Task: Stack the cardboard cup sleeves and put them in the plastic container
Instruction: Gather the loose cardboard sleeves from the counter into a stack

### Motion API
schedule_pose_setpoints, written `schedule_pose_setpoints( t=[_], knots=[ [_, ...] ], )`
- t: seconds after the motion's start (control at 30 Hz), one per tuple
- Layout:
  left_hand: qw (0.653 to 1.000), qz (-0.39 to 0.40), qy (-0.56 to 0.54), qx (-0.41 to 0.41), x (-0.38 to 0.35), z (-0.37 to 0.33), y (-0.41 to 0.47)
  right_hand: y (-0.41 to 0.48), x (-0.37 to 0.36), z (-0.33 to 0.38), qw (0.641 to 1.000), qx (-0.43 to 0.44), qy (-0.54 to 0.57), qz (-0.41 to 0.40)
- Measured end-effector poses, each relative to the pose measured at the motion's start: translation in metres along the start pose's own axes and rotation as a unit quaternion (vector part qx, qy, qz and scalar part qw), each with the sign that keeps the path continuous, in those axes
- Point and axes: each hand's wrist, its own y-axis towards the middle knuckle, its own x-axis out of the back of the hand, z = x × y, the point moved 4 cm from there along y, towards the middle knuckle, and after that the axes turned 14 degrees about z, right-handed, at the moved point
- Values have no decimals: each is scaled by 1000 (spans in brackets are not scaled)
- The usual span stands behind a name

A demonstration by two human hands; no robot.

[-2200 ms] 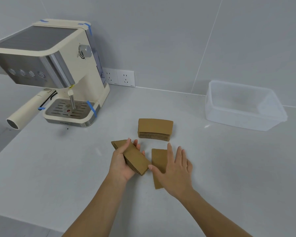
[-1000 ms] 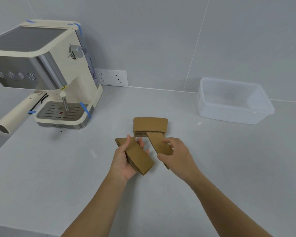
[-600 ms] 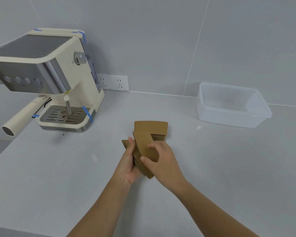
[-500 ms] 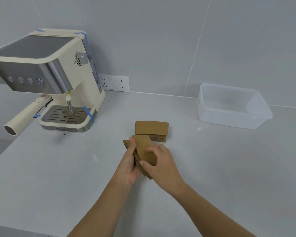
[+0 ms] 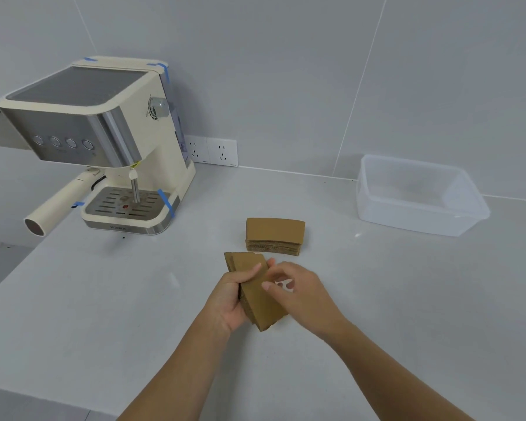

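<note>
1. Cardboard cup sleeves (image 5: 260,294) sit as a small flat bundle in the left hand (image 5: 230,302), held just above the table (image 5: 104,299). The fingers are wrapped round the bundle's left edge with the thumb pressed on the top face.
2. The right hand (image 5: 304,296) is at the bundle's right edge, its fingers curled and pinching the top sleeve; how many sleeves it grips cannot be told.
3. The bundle's underside and lower right corner are hidden behind the hands, and its count is hard to make out.
4. A second stack of sleeves (image 5: 274,237) lies flat on the table just beyond the hands, apart from them, its layered edges facing the camera.
5. The plastic container (image 5: 419,220) stands well apart at the far right near the wall, clear and lidless.
6. A cream coffee machine (image 5: 104,141) with strips of blue tape stands at the far left, with a wall socket (image 5: 214,151) behind it.
7. The sleeves are plain brown, tapered and slightly curved at the ends.
</note>
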Motion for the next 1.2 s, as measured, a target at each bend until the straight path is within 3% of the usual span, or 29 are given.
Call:
schedule_pose_setpoints(
  t=[0.1, 0.2, 0.4, 0.57, 0.67, 0.97, 1.2],
  knots=[
    [998, -16, 54, 31, 0, 0, -2, 4, 17, -6, 998, -1, 43, -38],
    [993, 28, 102, 60, -6, 0, -3, 10, 30, -8, 996, -7, 76, -38],
    [970, 127, 174, 117, -24, 5, -5, 13, 30, -2, 981, -31, 118, 153],
    [957, 149, 198, 152, -24, 8, -5, 12, 33, -10, 974, -31, 134, 178],
    [938, 146, 269, 161, -23, 8, -2, 12, 31, -15, 972, -29, 136, 187],
    [903, 26, 408, 132, 0, -10, 3, 10, 47, -31, 972, -21, 226, 68],
    [965, -24, 259, 0, 12, -4, 8, 6, 61, -43, 953, -6, 299, -52]
  ],
)
